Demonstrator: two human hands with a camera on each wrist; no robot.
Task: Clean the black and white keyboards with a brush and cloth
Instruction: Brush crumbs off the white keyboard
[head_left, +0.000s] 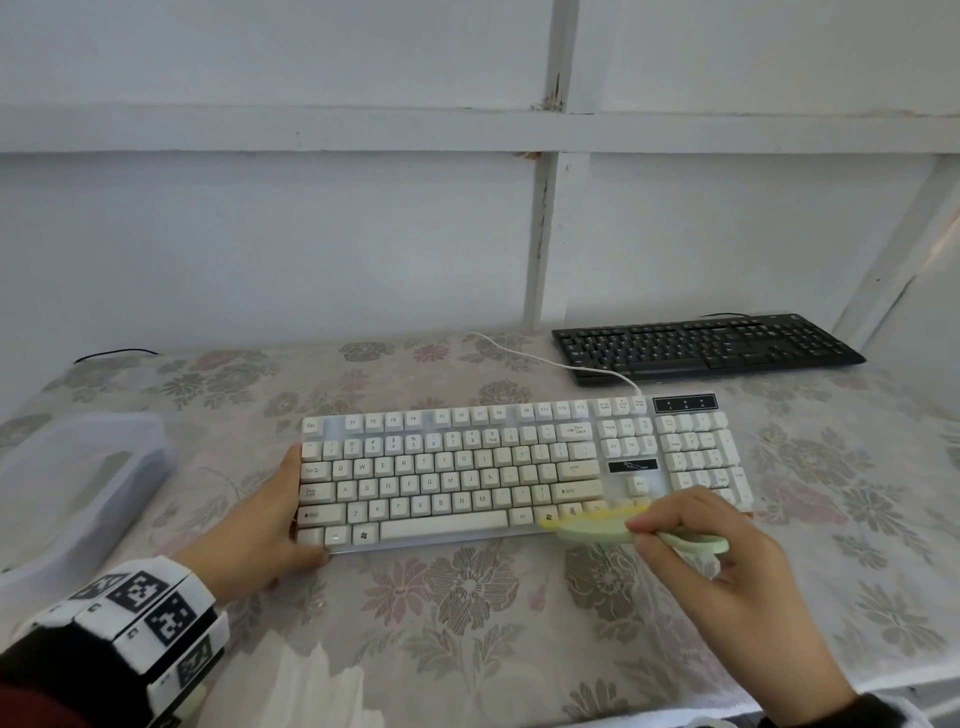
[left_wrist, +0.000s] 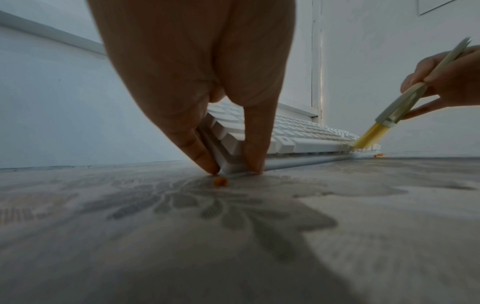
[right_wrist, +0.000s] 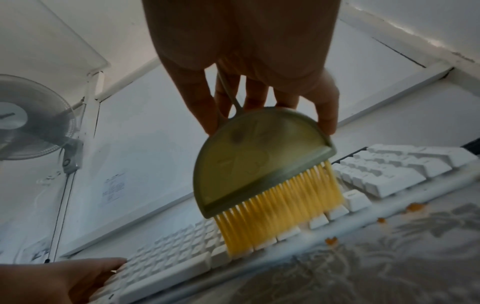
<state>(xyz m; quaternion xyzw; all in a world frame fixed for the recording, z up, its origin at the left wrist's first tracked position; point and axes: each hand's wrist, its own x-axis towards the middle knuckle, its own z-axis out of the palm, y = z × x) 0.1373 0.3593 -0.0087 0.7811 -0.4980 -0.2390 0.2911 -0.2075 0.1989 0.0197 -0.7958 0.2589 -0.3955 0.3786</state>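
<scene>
The white keyboard (head_left: 524, 467) was laid flat on the surface (head_left: 467, 623), which was covered with a floral-patterned cloth, directly in front of the person. Its left end was held by the left hand (head_left: 265, 525): the thumb was set against the near left corner and the fingers were curled round the left edge, fingertips (left_wrist: 207, 162) down at the surface. The brush (head_left: 618, 527), pale green with yellow bristles (right_wrist: 280, 214), was gripped by the right hand (head_left: 727, 561), the fingers closed round its thin handle and the thumb laid on the rounded head. The bristles were pressed onto the bottom row of keys, to the right of the space bar; the brush appeared blurred in the wrist views. Small orange crumbs (right_wrist: 331, 240) were scattered on the surface just beside the keyboard's near edge, and one more (left_wrist: 221, 182) was seen by the left fingertips. The black keyboard (head_left: 706, 345) was placed further back and to the right, near the wall, apart from the white one, whose white cable (head_left: 550, 361) was run past the black keyboard's left end. A translucent plastic container (head_left: 78, 493) was stood on the left of the surface. A fan (right_wrist: 33, 121) was mounted on the wall.
</scene>
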